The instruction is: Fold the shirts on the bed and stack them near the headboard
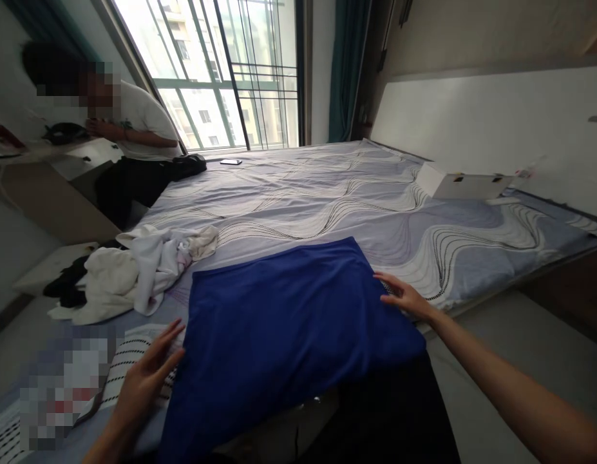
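Note:
A blue piece of cloth (283, 322), likely a garment, lies spread out at the near edge of the bed, its lower part hanging toward my lap. My left hand (151, 370) is beside its left edge, fingers stretched out and apart, with the fingertips close to the fabric. On the other side, my right hand (403, 296) is at the cloth's right edge, thumb and fingers spread. I cannot tell whether either hand touches the fabric. Nothing shows between the fingers of either one.
White crumpled clothes (143, 267) lie on the patterned bedsheet (298, 193) at left. A white box (465, 182) stands by the headboard (491, 122). A phone (230, 161) lies toward the window. Another person (143, 122) sits at the far left by a desk (51, 193).

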### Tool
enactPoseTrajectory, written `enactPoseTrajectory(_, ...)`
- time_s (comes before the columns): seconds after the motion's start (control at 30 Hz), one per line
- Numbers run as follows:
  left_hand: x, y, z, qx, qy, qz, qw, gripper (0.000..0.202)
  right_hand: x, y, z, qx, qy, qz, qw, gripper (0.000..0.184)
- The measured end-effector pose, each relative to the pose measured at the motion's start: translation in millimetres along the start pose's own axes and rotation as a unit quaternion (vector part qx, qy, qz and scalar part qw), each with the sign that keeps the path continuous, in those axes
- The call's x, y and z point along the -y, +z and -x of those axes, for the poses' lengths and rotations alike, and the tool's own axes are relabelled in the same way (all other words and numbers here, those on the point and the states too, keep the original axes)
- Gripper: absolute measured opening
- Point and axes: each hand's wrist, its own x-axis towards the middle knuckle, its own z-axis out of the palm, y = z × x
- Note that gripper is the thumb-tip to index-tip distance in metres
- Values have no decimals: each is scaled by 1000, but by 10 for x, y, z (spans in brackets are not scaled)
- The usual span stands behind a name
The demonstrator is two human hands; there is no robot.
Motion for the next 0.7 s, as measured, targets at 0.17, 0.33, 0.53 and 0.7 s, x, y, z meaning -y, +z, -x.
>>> enactPoseTrajectory(0.17,-135,5,923,68,329,-259,906,62,482,192,905,95,-121,235,960,55)
enactPoseTrajectory(0.33,-382,94,1052,62,358,-337,868,60,692,328,1077,125,-157,297,933,66)
enactPoseTrajectory(0.53,-385,1,909,111,435,-343,825,73,569,507,1062,106,-156,315,930,73)
enactPoseTrajectory(0.7,-233,-219,841,149,398,-287,859,85,350,404,1103,76,-177,285,939,73)
